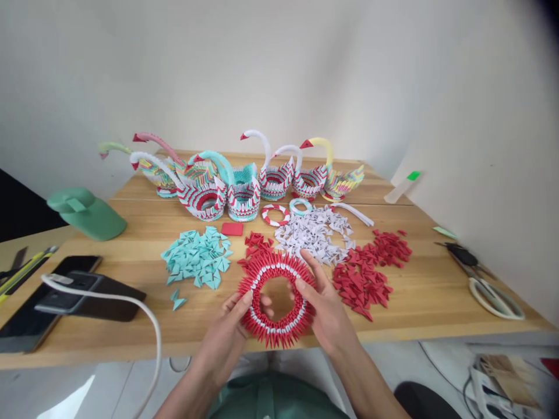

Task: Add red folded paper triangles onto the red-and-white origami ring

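A red ring of folded paper pieces [283,330] with a white band is held at the table's front edge. My left hand [227,334] grips its left side, thumb on top and fingertips showing through the hole. On the right side my right hand [325,305] pinches it with the thumb, the index finger extended upward. Piles of folded pieces lie beyond: turquoise [196,256] to the left, white [312,233] behind, red [362,279] to the right, with a smaller red pile [257,244] just behind the ring.
Several paper swans [205,198] stand at the back, near two small rings [275,215]. Phones [87,297] with a white cable [152,326] and a green bottle [87,213] are at left. Scissors [489,294] and a glue tube [402,187] lie at right.
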`<move>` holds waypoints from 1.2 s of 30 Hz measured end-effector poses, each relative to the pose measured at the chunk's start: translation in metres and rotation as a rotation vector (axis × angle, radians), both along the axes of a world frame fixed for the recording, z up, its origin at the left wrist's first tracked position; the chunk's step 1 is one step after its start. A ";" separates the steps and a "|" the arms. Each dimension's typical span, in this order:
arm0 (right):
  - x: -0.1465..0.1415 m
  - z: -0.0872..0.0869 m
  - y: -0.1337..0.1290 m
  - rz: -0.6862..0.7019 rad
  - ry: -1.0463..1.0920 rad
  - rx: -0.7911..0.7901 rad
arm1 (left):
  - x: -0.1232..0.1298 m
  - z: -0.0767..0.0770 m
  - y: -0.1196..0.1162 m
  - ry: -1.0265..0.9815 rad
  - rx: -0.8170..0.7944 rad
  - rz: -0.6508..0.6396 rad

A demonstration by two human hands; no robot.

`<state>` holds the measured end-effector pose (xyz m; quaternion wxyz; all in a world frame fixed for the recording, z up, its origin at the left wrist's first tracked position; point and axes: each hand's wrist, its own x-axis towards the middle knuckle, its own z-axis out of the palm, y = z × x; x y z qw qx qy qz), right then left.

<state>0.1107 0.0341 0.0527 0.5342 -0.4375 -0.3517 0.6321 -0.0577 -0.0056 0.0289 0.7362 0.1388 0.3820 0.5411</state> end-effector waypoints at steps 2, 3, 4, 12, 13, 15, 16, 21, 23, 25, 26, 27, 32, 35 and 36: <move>-0.001 -0.001 -0.001 0.086 0.063 0.013 | -0.002 0.002 0.001 -0.024 0.004 0.034; -0.001 -0.002 -0.002 0.132 0.106 0.008 | -0.004 0.003 0.002 -0.035 0.005 0.053; -0.001 -0.002 -0.003 0.170 0.146 -0.005 | -0.005 0.004 0.002 -0.045 0.009 0.065; -0.010 -0.007 -0.005 0.190 0.290 -0.240 | -0.002 0.001 0.000 -0.063 -0.005 0.045; -0.011 -0.007 -0.005 0.184 0.305 -0.260 | -0.002 0.001 -0.001 -0.059 -0.019 0.031; -0.011 -0.008 -0.005 0.170 0.336 -0.277 | -0.001 0.001 -0.001 -0.035 -0.057 0.016; -0.011 -0.008 -0.006 0.165 0.349 -0.280 | -0.001 0.002 -0.001 -0.019 -0.073 0.024; -0.014 -0.009 -0.007 0.176 0.366 -0.296 | -0.001 0.004 -0.001 0.035 -0.099 0.076; -0.017 -0.009 -0.007 0.183 0.382 -0.302 | -0.001 0.003 -0.001 0.040 -0.095 0.072; -0.019 -0.008 -0.007 0.181 0.402 -0.321 | -0.001 0.001 -0.001 0.021 -0.088 0.081; -0.021 -0.008 -0.006 0.179 0.410 -0.335 | -0.001 0.000 0.000 0.005 -0.086 0.092; -0.022 -0.009 -0.006 0.175 0.416 -0.350 | -0.001 -0.001 0.000 -0.011 -0.086 0.102; -0.023 -0.011 -0.005 0.160 0.432 -0.400 | 0.002 -0.002 0.002 -0.055 -0.100 0.147; -0.023 -0.011 -0.005 0.153 0.425 -0.411 | 0.003 -0.002 0.002 -0.061 -0.093 0.159; -0.022 -0.011 -0.005 0.150 0.423 -0.413 | 0.003 -0.002 0.003 -0.063 -0.086 0.160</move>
